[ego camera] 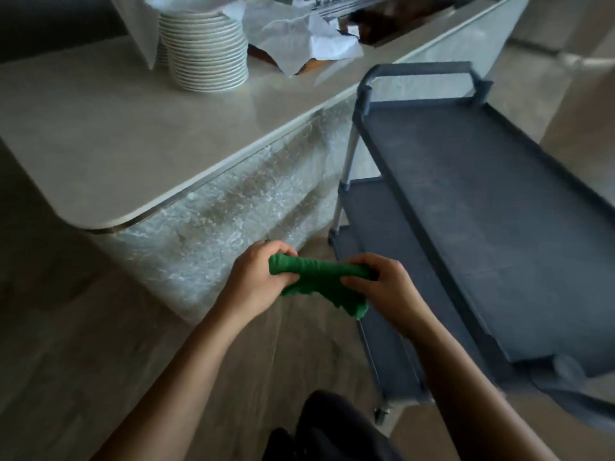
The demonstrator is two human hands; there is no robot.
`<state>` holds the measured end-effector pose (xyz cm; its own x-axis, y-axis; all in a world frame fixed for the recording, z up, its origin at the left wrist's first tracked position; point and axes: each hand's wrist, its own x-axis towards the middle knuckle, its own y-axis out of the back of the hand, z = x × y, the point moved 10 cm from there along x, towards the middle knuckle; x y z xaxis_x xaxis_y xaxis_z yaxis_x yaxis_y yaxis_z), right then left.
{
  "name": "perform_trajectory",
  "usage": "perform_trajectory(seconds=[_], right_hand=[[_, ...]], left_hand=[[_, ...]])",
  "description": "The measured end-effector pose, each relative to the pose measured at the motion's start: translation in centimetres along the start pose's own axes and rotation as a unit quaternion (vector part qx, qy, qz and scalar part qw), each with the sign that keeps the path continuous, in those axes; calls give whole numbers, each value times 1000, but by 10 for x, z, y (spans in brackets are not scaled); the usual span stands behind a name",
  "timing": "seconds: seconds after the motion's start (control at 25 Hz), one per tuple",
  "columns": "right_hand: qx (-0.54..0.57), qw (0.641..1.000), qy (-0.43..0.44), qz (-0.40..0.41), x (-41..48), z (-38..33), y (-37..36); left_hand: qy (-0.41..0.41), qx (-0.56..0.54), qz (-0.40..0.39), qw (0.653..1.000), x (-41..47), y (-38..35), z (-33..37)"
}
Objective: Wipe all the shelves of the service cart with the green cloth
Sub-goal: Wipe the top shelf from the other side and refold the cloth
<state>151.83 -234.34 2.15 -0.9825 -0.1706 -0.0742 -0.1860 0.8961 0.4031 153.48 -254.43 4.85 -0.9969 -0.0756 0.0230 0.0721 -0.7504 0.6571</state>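
Looked like a restaurant or catering service area: tall stack of white plates [208, 51] near the counter's [100, 134] far edge, grey three-shelf service cart [482, 201] beside it.

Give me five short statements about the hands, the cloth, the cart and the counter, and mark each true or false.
1. Both hands grip the green cloth. True: left hand and right hand hold its ends.
2. The cloth lies spread flat on the cart's top shelf. False: it is bunched up in the hands, off the cart.
3. A stack of plates stands on the counter. True.
4. The top shelf holds dishes. False: nothing shows on it.
5. The cart stands left of the counter. False: right.
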Motion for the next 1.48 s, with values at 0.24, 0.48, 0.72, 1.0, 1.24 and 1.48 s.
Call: perform_trajectory(seconds=[0.24,0.48,0.72,1.0,1.24,1.48], right_hand=[[40,994,-27,100,36,19,61],[313,936,-122,107,78,59,103],[489,835,-220,128,123,77,127],[740,648,-73,163,208,56,131],[756,616,-10,222,281,53,124],[742,633,-70,209,334,64,118]], left_hand=[[-88,39,-56,994,82,-34,38],[-71,-131,-240,959,156,-93,76],[-4,-279,-324,904,215,-145,95],[4,-373,-332,866,296,-169,117],[37,-438,-429,789,356,-183,125],[64,-435,-426,791,404,-204,119]])
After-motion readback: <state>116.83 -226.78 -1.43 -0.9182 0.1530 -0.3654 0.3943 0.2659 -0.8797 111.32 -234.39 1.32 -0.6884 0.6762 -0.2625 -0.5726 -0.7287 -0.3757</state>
